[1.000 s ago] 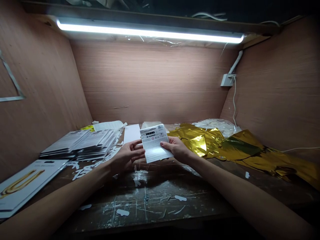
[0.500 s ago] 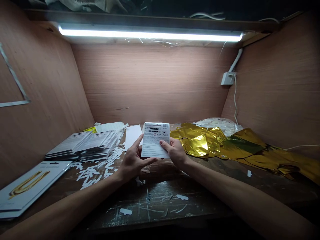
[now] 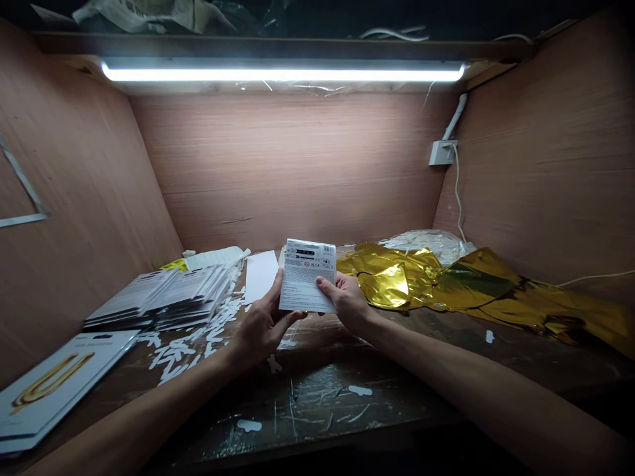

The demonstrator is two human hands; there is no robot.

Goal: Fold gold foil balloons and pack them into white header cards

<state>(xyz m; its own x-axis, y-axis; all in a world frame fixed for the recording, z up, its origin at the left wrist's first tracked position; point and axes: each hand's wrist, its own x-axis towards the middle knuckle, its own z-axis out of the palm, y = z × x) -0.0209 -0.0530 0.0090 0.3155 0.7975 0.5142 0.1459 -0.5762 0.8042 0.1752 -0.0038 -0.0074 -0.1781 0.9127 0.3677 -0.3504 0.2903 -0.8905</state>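
A white printed card (image 3: 308, 274) with small text, a barcode and a hanging slot is held up over the middle of the table. My right hand (image 3: 350, 301) grips its right side, thumb flat on the printed face and fingers behind. At the card's lower left, my left hand (image 3: 265, 324) is curled, with its fingers partly behind the card and its thumb near the bottom edge. A plain white sheet (image 3: 260, 276) lies just behind my left hand. Gold foil pieces (image 3: 391, 284) spread out to the right of my right hand.
Stacks of printed cards (image 3: 169, 291) stand at the left, beside scattered white paper cut-outs (image 3: 188, 347). Nearer, flat packs (image 3: 64, 377) show a gold shape. Clear plastic (image 3: 426, 244) lies behind the foil. A socket box (image 3: 443, 153) with a cable is on the back wall.
My left thumb has drawn in closer to the card's bottom edge. The view has shifted slightly, while my right hand keeps its hold on the card.
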